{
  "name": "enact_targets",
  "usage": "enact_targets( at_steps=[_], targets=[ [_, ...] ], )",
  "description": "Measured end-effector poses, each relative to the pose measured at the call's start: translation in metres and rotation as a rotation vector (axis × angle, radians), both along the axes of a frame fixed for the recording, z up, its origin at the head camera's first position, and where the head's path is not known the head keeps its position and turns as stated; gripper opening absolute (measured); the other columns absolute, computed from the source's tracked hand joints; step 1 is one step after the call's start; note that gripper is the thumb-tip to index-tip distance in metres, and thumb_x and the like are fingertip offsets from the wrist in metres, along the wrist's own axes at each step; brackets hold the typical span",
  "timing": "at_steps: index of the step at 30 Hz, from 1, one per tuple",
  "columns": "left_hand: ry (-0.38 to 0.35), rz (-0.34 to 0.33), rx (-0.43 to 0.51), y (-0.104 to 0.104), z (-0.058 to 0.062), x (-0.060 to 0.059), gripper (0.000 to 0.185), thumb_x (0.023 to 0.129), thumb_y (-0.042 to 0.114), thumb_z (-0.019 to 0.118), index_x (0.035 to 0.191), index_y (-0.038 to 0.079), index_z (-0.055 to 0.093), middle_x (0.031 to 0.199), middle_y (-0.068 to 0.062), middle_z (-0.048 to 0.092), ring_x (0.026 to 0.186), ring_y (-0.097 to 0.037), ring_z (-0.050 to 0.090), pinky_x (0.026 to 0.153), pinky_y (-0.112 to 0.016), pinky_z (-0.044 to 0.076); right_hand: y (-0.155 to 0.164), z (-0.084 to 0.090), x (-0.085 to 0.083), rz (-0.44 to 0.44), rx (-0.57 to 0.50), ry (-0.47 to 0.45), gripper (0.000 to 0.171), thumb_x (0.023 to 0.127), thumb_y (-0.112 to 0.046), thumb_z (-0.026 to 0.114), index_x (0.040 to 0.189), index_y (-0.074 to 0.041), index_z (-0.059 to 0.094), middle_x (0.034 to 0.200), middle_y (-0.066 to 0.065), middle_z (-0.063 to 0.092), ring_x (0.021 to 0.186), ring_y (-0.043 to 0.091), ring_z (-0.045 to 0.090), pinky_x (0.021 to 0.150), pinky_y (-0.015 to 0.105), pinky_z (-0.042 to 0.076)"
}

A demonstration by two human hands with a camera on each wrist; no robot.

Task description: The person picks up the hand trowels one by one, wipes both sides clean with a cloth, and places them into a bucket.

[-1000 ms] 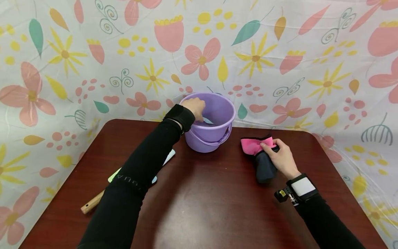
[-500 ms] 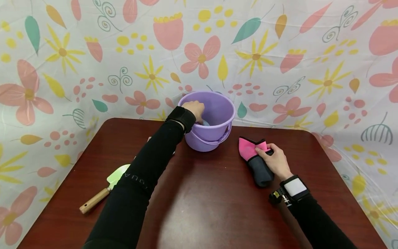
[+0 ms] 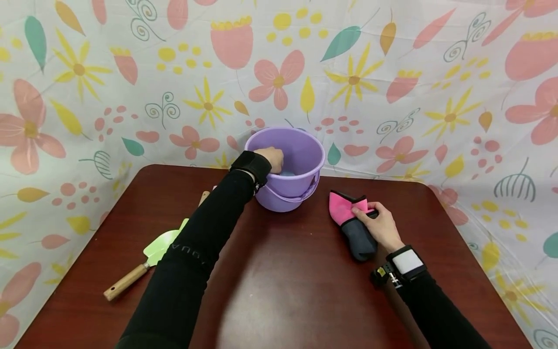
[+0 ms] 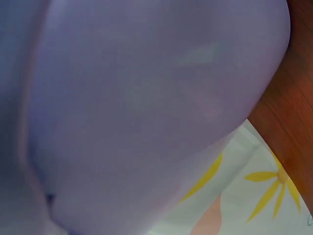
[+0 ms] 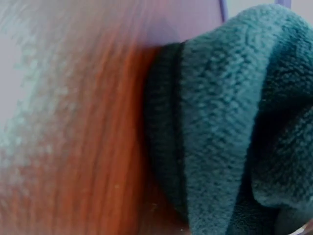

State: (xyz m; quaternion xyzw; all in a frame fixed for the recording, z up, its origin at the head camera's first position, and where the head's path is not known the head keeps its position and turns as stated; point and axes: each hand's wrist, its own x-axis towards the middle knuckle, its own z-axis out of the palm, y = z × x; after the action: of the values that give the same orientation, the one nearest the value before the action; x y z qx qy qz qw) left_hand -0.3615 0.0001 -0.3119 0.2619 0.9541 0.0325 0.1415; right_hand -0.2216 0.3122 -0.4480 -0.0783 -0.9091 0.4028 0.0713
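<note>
In the head view my left hand reaches over the near-left rim into a purple bucket; its fingers are hidden inside. A small patch of something light blue shows low in the bucket beside the hand. At the right, my right hand pinches the upper edge of a pink and dark-grey cloth item between thumb and fingers. Its kind is unclear. The right wrist view shows the item's fuzzy dark fabric close up, against the table. Purple bucket wall fills most of the left wrist view.
A light-green trowel with a wooden handle lies on the brown table, partly under my left sleeve. Another wooden handle end shows beside that sleeve. A floral curtain hangs behind the table.
My right hand has turned and lowered the cloth item, so it lies flatter, pink end up-left. My left sleeve has shifted right, uncovering more of the trowel. The left hand stays in the bucket.
</note>
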Motion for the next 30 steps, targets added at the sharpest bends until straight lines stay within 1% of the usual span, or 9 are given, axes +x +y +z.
enact_targets(
  at_steps=[4, 8, 11, 14, 16, 20, 23, 26, 30],
  targets=[
    [0.023, -0.040, 0.089, -0.003, 0.002, 0.000, 0.026, 0.094, 0.013, 0.056, 0.113, 0.011, 0.073, 0.115, -0.006, 0.066, 0.110, -0.020, 0.054, 0.093, -0.033, 0.043, 0.003, 0.003, 0.003, 0.030, -0.042, 0.043, 0.058, 0.092, -0.044, 0.066, 0.124, 0.002, 0.052, 0.116, 0.023, 0.056, 0.096, 0.029, 0.049, 0.074, 0.029, 0.040],
    [0.061, -0.108, 0.194, -0.012, 0.003, -0.003, 0.024, 0.097, 0.012, 0.053, 0.112, 0.009, 0.072, 0.111, -0.007, 0.066, 0.106, -0.023, 0.056, 0.093, -0.033, 0.042, 0.006, 0.010, 0.002, 0.072, -0.063, 0.072, 0.060, 0.093, -0.042, 0.066, 0.128, 0.004, 0.048, 0.125, 0.025, 0.052, 0.106, 0.033, 0.048, 0.080, 0.028, 0.037],
    [0.106, -0.144, 0.269, -0.022, 0.003, -0.003, 0.027, 0.099, 0.015, 0.052, 0.120, 0.006, 0.067, 0.116, -0.010, 0.064, 0.108, -0.024, 0.056, 0.095, -0.033, 0.041, 0.007, 0.015, 0.002, 0.086, -0.061, 0.096, 0.061, 0.093, -0.040, 0.066, 0.130, 0.005, 0.047, 0.127, 0.027, 0.051, 0.110, 0.036, 0.047, 0.083, 0.028, 0.037],
    [0.163, -0.128, 0.369, -0.036, 0.004, 0.002, 0.035, 0.102, 0.022, 0.051, 0.132, 0.006, 0.058, 0.131, -0.014, 0.054, 0.122, -0.025, 0.049, 0.103, -0.035, 0.036, 0.009, 0.020, 0.005, 0.094, -0.060, 0.119, 0.062, 0.094, -0.037, 0.066, 0.132, 0.006, 0.046, 0.129, 0.028, 0.049, 0.116, 0.039, 0.046, 0.090, 0.036, 0.038],
    [0.194, -0.090, 0.442, -0.047, 0.004, 0.006, 0.041, 0.103, 0.028, 0.050, 0.138, 0.007, 0.052, 0.140, -0.015, 0.046, 0.129, -0.027, 0.043, 0.106, -0.037, 0.033, 0.010, 0.021, 0.008, 0.097, -0.065, 0.137, 0.062, 0.094, -0.036, 0.067, 0.133, 0.007, 0.045, 0.130, 0.028, 0.047, 0.120, 0.041, 0.043, 0.095, 0.045, 0.037],
    [0.258, -0.036, 0.592, -0.070, 0.001, 0.017, 0.043, 0.103, 0.030, 0.049, 0.140, 0.008, 0.051, 0.147, -0.015, 0.038, 0.136, -0.028, 0.035, 0.109, -0.039, 0.030, 0.010, 0.022, 0.013, 0.092, -0.066, 0.162, 0.062, 0.094, -0.034, 0.066, 0.134, 0.007, 0.044, 0.133, 0.028, 0.045, 0.122, 0.043, 0.041, 0.098, 0.054, 0.033],
    [0.325, -0.021, 0.702, -0.086, 0.001, 0.028, 0.040, 0.103, 0.028, 0.049, 0.138, 0.007, 0.053, 0.144, -0.013, 0.040, 0.135, -0.027, 0.037, 0.108, -0.039, 0.031, 0.010, 0.021, 0.018, 0.076, -0.057, 0.168, 0.062, 0.094, -0.036, 0.067, 0.134, 0.005, 0.044, 0.133, 0.027, 0.045, 0.123, 0.043, 0.040, 0.098, 0.056, 0.033],
    [0.363, 0.002, 0.788, -0.102, -0.001, 0.038, 0.038, 0.104, 0.028, 0.049, 0.136, 0.008, 0.055, 0.141, -0.010, 0.042, 0.124, -0.026, 0.047, 0.100, -0.039, 0.039, 0.009, 0.020, 0.025, 0.059, -0.044, 0.172, 0.063, 0.093, -0.038, 0.067, 0.135, 0.003, 0.044, 0.134, 0.028, 0.043, 0.125, 0.044, 0.038, 0.098, 0.058, 0.032],
    [0.351, 0.012, 0.796, -0.125, -0.007, 0.051, 0.035, 0.104, 0.028, 0.049, 0.132, 0.008, 0.057, 0.136, -0.009, 0.044, 0.113, -0.025, 0.051, 0.092, -0.040, 0.042, 0.011, 0.018, 0.037, 0.036, -0.010, 0.167, 0.064, 0.094, -0.040, 0.065, 0.137, 0.001, 0.043, 0.138, 0.029, 0.039, 0.126, 0.046, 0.033, 0.096, 0.062, 0.030]
  ],
)
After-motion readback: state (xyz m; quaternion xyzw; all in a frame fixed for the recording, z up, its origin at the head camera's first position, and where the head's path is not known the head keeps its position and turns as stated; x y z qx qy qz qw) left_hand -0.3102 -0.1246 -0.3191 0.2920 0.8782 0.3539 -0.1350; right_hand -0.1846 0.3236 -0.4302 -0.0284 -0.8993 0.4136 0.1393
